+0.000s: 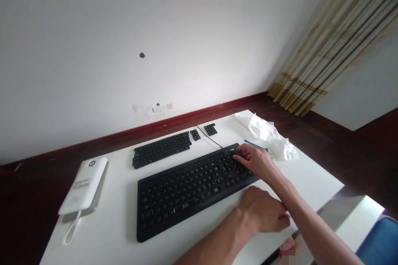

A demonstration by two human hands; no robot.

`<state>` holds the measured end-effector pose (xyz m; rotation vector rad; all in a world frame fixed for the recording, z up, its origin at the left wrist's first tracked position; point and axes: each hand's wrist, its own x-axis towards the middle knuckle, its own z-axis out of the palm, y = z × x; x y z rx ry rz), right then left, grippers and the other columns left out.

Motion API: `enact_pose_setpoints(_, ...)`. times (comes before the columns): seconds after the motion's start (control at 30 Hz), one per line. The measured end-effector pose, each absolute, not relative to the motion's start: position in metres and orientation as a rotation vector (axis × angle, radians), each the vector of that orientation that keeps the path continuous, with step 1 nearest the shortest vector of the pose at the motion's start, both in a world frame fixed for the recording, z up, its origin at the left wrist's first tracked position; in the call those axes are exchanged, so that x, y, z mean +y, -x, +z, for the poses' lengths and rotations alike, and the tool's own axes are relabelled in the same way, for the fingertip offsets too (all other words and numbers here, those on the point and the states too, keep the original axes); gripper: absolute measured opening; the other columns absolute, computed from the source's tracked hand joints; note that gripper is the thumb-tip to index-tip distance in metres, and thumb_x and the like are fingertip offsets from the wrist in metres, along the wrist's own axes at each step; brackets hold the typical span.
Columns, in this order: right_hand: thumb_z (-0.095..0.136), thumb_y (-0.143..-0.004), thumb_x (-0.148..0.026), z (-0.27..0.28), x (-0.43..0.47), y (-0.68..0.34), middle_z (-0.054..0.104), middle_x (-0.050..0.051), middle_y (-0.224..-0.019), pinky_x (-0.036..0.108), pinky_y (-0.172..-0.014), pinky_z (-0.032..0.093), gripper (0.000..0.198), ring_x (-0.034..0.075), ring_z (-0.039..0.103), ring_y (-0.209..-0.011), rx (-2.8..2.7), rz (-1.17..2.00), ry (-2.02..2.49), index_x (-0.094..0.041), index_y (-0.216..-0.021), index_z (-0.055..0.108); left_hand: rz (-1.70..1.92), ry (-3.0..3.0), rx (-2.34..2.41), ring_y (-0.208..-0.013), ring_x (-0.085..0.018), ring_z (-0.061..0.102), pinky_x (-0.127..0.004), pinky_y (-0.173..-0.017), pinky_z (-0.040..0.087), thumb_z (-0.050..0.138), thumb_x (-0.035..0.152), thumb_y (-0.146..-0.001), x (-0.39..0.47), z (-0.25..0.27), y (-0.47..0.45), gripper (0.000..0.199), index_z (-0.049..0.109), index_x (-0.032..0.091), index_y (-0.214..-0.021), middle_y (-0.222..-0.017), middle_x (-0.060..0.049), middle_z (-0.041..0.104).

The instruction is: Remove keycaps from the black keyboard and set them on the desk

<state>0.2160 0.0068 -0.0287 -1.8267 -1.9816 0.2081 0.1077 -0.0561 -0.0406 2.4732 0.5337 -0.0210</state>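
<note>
A black keyboard [186, 198] lies at a slant on the white table, its key positions looking bared of caps. Over its number pad, at the far right end, my right hand [256, 159] pinches a small black piece that looks like a keycap [236, 154] between thumb and fingers. My left hand [263, 209] is curled closed at the near edge of the keyboard, below my right wrist; whatever its fingers hold is hidden. Behind the keyboard lie black keycaps in rows [161, 149], a small group of keycaps [195, 134] and number-pad keycaps [210, 129].
A white power bank [83, 186] with a short cable rests on the left of the table [115, 198]. Crumpled white plastic [270, 132] and a thin blue strip [256, 145] lie at the right. The keyboard's cable [208, 136] runs off the back edge.
</note>
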Motion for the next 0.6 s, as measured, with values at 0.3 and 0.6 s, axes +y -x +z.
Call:
enact_pose_setpoints(0.3,0.062,-0.096,-0.045,-0.024,0.015,-0.210,0.072,0.002,-0.083,0.033,-0.067,0.050,0.023,0.020,0.067,-0.071,-2.046,0.190,1.774,-0.027,-0.095,0.076,-0.064,-2.372,0.529,-0.108,-0.036,0.073,-0.049,-0.093,0.054,0.039,0.052,-0.093,-0.052,-0.050,-0.115,0.057,0.078,0.015,-0.115,-0.108,-0.017,0.077)
enact_pose_setpoints(0.6,0.069,-0.088,-0.040,-0.014,0.112,-0.211,0.079,0.003,-0.087,0.032,-0.074,0.057,0.018,0.022,0.077,-0.077,-1.727,0.378,1.649,-0.024,-0.093,0.077,0.041,-2.370,0.533,-0.091,-0.035,0.075,-0.050,-0.081,0.056,0.043,0.050,-0.095,-0.050,-0.063,-0.118,0.049,0.078,0.017,-0.094,-0.084,-0.017,0.077)
